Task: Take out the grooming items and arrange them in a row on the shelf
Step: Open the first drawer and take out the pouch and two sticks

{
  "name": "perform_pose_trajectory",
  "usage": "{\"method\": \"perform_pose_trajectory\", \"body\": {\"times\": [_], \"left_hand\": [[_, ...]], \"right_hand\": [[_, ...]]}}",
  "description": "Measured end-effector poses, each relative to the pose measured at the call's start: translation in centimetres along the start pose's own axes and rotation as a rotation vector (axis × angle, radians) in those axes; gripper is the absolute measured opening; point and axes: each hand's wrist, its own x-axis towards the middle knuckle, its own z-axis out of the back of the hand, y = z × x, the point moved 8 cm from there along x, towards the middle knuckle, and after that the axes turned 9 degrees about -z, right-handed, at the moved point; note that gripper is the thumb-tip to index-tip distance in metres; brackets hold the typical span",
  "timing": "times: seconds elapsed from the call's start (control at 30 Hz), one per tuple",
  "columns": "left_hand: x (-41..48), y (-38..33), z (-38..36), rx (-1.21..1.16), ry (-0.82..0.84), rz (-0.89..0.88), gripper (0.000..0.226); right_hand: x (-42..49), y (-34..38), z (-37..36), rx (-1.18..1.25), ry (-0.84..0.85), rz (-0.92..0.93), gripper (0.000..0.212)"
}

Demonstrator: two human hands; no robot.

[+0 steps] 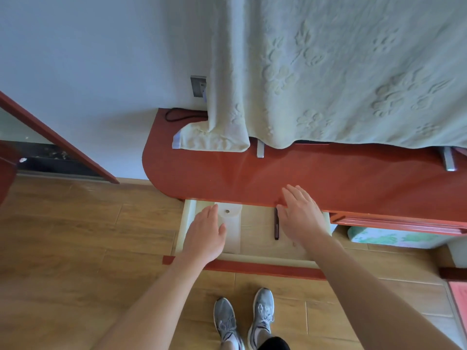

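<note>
Currently, both hands are released: fingers straight, palms down, grasping nothing.

1. Location of items. The open drawer (188, 223) projects toward 6 o'clock from under the red shelf (227, 170). Two candidate grooming items lie on its floor: a translucent pouch (233, 233) in the left half and a dark slim stick (276, 224) near the middle.

2. Hand positions. The left hand (206, 233) is over the left edge of the pouch, which extends from it toward 3 o'clock. Whether skin touches the pouch cannot be told. The right hand (300, 215) hovers across the drawer's right half, with its fingertips over the shelf's front edge.

3. Governing relation. The stick lies just beside the right hand, at its 9 o'clock, off the thumb. Its long axis runs 12 to 6 o'clock, roughly parallel to the fingers. The right hand is clearly the nearer one, and the likely move is a short shift toward 9 o'clock with a pinch across the narrow width.

4. Destination. The bare shelf surface lies at 12 o'clock of both hands, in front of the hanging cloth (328, 72).
</note>
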Motion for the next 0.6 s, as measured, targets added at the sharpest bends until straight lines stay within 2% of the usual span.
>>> {"method": "perform_pose_trajectory", "body": {"times": [0.4, 0.6], "left_hand": [[3.7, 3.1, -6.7, -0.125, 0.152, 0.297, 0.082], [4.5, 4.5, -8.0, -0.196, 0.125, 0.403, 0.063]], "right_hand": [[4.9, -1.4, -3.4, -0.091, 0.078, 0.039, 0.061], [5.0, -1.8, -3.8, -0.089, 0.073, 0.052, 0.062]]}}
